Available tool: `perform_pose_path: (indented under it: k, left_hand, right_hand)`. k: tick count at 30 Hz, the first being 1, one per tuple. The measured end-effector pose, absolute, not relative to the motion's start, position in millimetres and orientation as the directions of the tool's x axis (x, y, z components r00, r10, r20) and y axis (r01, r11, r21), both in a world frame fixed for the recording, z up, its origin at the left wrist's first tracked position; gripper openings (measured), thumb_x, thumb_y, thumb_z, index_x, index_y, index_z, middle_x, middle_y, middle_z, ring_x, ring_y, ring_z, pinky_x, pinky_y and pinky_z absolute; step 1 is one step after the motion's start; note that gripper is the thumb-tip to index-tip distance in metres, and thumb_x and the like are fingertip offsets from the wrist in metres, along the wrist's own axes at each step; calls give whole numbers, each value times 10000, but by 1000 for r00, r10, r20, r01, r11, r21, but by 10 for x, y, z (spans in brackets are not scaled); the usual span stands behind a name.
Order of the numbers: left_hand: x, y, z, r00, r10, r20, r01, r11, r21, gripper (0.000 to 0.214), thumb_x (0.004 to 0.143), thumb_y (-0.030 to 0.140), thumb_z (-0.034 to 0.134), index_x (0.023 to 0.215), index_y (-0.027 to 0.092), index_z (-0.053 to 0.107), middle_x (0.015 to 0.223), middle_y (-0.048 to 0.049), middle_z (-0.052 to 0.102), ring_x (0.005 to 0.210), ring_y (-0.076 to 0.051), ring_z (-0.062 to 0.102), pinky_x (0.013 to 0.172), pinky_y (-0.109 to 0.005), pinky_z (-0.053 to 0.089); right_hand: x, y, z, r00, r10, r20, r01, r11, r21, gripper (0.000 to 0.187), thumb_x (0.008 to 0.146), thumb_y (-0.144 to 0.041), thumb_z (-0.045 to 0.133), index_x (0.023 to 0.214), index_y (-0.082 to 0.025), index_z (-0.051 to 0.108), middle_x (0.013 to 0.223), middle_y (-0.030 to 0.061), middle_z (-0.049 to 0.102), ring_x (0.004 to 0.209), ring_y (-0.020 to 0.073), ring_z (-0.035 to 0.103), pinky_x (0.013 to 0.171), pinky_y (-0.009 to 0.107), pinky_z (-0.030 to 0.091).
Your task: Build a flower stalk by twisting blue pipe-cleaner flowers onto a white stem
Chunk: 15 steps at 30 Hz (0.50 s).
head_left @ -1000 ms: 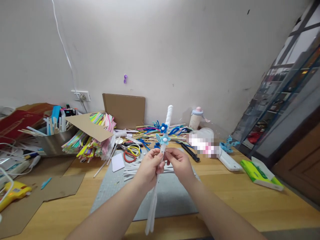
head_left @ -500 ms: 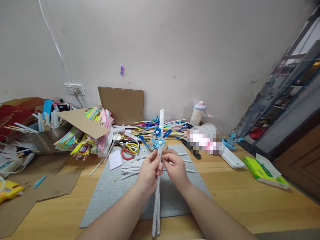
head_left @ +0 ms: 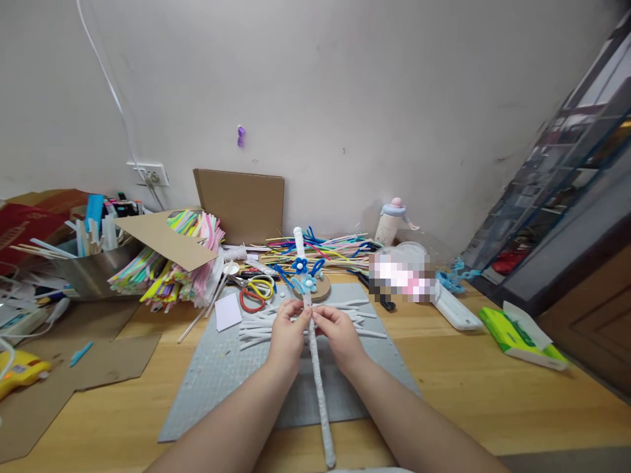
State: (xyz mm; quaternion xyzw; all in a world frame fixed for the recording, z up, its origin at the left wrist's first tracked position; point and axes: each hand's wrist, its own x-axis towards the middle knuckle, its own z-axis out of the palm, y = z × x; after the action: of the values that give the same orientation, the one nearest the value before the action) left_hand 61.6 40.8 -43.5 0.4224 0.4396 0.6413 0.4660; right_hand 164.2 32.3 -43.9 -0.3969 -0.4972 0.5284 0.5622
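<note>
- The left hand (head_left: 287, 328) and the right hand (head_left: 339, 332) both pinch a long white fuzzy stem (head_left: 318, 381) at the same spot, fingers closed narrowly around it, thumbs nearly meeting.
- The stem runs from just beyond the fingertips, away from the person, down between the two forearms toward the body. Its far end is up in the air, leaning a little to the left.
- Just past the fingertips on the stem sit two small flowers: a light blue flower (head_left: 306, 284) nearest the hands, and a dark blue flower (head_left: 299, 265) right above it.
- Compared with a second ago, the stem is lower and closer to the surface, and its top has tipped from a rightward lean to a leftward one. The loose tails that hung apart below the hands now read as one tight white cord, so the winding appears to have moved further down the stem.
- The hands themselves have dropped, staying together over the grey cutting mat (head_left: 231, 374).
- Directly beyond the hands lie cut white pipe cleaner pieces (head_left: 256, 328) on the mat.
- Beyond and to the left of the left hand are scissors with yellow and red handles (head_left: 256, 293) and a heap of coloured pipe cleaners (head_left: 172, 269).
- Well off to the right of the right hand lies a green box (head_left: 522, 338) on the wooden surface (head_left: 493, 394).
</note>
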Motion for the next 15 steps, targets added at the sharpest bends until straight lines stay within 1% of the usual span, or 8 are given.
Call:
perform_pose_path:
  k: [2,4,6,8,11,15]
  left_hand:
    - [597,423,-457,-186,978,90,-232,-133,963,206,597,290,690,729,147,622,755,-8,581,709,-126,538,650,-228,428]
    - [586,426,-454,-132,991,-5,-283,-33,959,242,606,324,682,757,150,610,720,-2,589,615,-111,526,541,-211,414]
    - [582,425,-437,-69,993,-96,-357,65,932,282,585,345,694,754,140,598,687,-2,591,550,-104,516,467,-199,387]
    - [582,423,-420,-12,989,-147,-408,129,904,308,556,344,715,737,126,596,661,-7,591,531,-104,521,441,-192,377]
    - [586,415,-422,33,985,-169,-402,168,900,337,559,364,714,768,119,611,637,-7,591,496,-92,507,391,-171,333]
    - [598,398,-458,-5,991,-135,-376,124,918,330,580,384,700,773,127,625,604,14,580,454,-67,470,360,-153,290]
  right_hand:
    - [1624,308,-437,-103,993,62,-279,31,-960,180,706,-328,629,780,-167,659,714,6,611,635,124,526,573,234,448]
    - [1596,284,-429,-149,989,21,-341,-32,-940,211,686,-335,656,820,-172,655,755,16,627,657,139,546,565,249,461]
    - [1565,264,-426,-176,984,2,-391,-68,-918,248,666,-345,678,839,-169,651,762,26,635,656,153,562,541,261,469]
    - [1536,256,-433,-163,987,-6,-428,-76,-901,280,645,-363,694,833,-160,650,741,31,638,633,160,572,519,267,473]
    - [1504,263,-468,-101,995,-16,-464,-61,-884,296,619,-380,711,794,-150,647,694,23,636,586,150,569,503,266,475]
    - [1463,254,-530,-70,998,-1,-488,-34,-872,276,631,-392,699,740,-148,627,658,10,627,570,141,568,495,251,472]
